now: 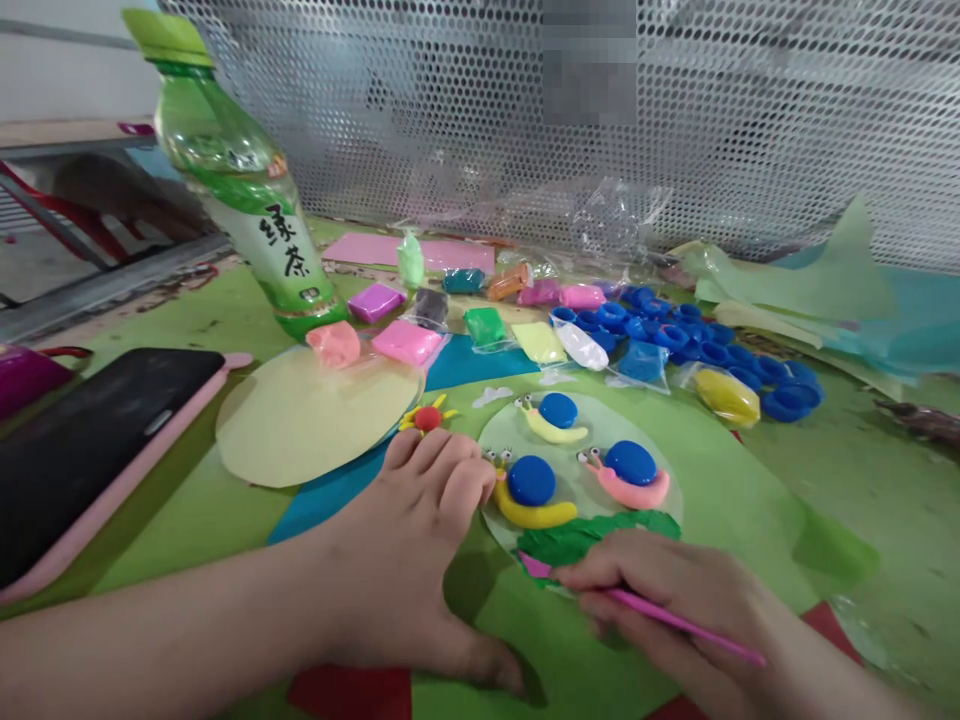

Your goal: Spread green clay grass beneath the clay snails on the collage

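One green clay strip point(570, 537) lies crosswise along the near edge of a pale disc point(611, 422), just beyond the nearer right hand point(660, 590), pinching a pink tool point(686, 625); left hand point(420, 515), thumb spread, farther left.

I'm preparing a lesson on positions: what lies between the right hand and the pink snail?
In the head view, a strip of green clay lies between the right hand and the pink snail.
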A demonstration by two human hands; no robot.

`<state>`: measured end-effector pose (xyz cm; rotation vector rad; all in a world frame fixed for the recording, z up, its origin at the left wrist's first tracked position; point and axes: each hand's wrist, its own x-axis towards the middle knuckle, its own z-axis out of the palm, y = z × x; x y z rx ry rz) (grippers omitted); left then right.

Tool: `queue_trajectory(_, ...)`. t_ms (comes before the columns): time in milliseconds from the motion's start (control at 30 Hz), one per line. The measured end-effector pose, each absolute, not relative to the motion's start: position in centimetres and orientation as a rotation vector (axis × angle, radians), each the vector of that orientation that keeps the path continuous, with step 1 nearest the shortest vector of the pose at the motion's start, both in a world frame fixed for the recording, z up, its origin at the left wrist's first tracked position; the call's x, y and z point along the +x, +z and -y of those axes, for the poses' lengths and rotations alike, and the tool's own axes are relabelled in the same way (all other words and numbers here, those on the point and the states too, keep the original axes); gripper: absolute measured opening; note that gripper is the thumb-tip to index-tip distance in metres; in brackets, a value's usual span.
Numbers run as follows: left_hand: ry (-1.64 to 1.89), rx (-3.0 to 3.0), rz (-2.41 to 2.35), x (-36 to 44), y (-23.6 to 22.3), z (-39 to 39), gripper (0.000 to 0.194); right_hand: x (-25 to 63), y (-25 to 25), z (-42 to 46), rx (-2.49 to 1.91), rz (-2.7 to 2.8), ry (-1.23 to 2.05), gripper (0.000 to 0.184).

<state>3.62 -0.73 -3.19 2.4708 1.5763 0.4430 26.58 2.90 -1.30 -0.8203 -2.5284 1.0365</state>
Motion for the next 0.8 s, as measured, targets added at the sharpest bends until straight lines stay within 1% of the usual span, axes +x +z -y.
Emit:
queue_trajectory(167,0.429,2.468,-1.597,3.8,-2.9,0.8,0.072,27.0,-0.8,-2.7,-0.776,2.635,0.964,0.02)
queue_trajectory(300,0.33,2.438,-1.602,3.8,-2.5,0.7,0.072,27.2,-0.7,-2.7,-0.772,2.743,0.854,0.015)
queue_trajectory(400,0.301,2.427,-1.607,3.7,-2.5,0.6,0.07,27.5,-0.8,-2.7,-0.727,2.779,0.758,0.016)
queue_trajectory(500,0.358,2.478,-1.613,3.7,-3.0,0.8,0.071,27.6,-1.0,-2.7,-0.65,2.764,0.667,0.017)
queue_trajectory(633,0.449,2.479,-1.68,4.2,-3.5,1.4,0.078,27.4,-1.2,-2.6,-0.554,2.652,0.501,0.011)
queue_trajectory(733,0.522,2.39,-1.726,4.8,-3.4,1.8,0.083,27.0,-1.4,-2.2,-0.527,2.664,0.425,0.019)
queue_trajectory(800,0.563,2.345,-1.72,5.1,-3.3,1.9,0.083,26.8,-1.5,-1.9,-0.501,2.699,0.394,0.023)
